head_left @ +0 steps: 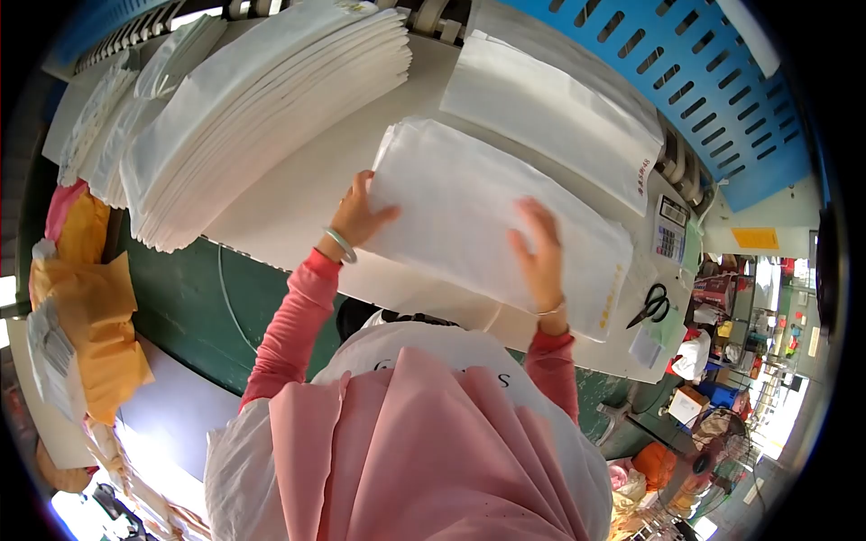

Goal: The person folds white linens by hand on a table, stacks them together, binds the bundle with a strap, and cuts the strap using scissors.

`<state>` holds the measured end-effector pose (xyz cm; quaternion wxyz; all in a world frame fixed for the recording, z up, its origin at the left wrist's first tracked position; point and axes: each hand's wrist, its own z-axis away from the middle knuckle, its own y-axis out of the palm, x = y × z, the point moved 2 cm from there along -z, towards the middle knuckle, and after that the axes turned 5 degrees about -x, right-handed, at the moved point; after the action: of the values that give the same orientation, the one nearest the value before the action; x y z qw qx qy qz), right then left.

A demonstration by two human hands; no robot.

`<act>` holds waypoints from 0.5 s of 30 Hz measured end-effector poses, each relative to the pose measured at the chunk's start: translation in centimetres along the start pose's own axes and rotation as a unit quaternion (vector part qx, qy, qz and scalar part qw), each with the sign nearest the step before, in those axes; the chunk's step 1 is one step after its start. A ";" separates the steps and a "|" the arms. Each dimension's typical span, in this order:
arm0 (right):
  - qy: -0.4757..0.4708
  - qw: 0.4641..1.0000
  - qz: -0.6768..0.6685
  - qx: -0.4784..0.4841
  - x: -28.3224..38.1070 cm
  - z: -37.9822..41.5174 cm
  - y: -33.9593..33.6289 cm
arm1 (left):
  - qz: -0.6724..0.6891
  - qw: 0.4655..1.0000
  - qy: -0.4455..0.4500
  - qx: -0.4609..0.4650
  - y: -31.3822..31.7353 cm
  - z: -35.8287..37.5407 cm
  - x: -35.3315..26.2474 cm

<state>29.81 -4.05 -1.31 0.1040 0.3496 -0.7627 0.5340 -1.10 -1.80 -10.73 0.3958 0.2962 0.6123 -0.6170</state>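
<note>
A stack of flat white sheets or bags (469, 207) lies in front of me on the pale table. My left hand (358, 215) is at the stack's left end, fingers apart, the thumb on its top and the fingertips at its edge. Slightly blurred, my right hand (541, 257) is over the right part of the stack with its fingers spread; whether it touches the surface cannot be told. Yellow print runs along the stack's right edge. Behind it lies another white pile (550, 108) with red print at its right corner.
Tall fanned white stacks (262, 117) stand at the left. To the right are black scissors (651, 307), a calculator (670, 230) and a small white slip (646, 347). A blue slotted basket (686, 81) is at the back right. Orange-yellow bundles (99, 316) hang at the far left.
</note>
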 end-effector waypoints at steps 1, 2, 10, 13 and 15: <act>0.030 0.994 0.096 -0.036 -3.1 1.2 -1.8 | -0.068 0.997 0.030 -0.035 0.3 1.2 -1.1; 0.082 0.965 0.246 -0.037 -6.4 3.1 -3.4 | -0.041 0.999 -0.027 0.006 0.0 1.5 -1.4; 0.283 0.930 0.234 -0.023 -17.0 13.8 -11.7 | -0.081 0.995 -0.014 0.063 -1.8 4.1 1.4; 0.273 0.944 0.148 -0.114 -24.2 11.3 -13.4 | -0.031 0.989 0.080 -0.118 -1.2 -3.9 -5.6; 0.320 0.928 0.048 -0.184 -28.4 7.5 -13.9 | 0.161 0.986 0.001 -0.038 2.2 -11.2 -6.9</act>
<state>61.27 -1.24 -9.16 0.3795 0.0980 -0.7893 0.4726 2.98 10.24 -6.90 0.5003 0.3762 0.5797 -0.5216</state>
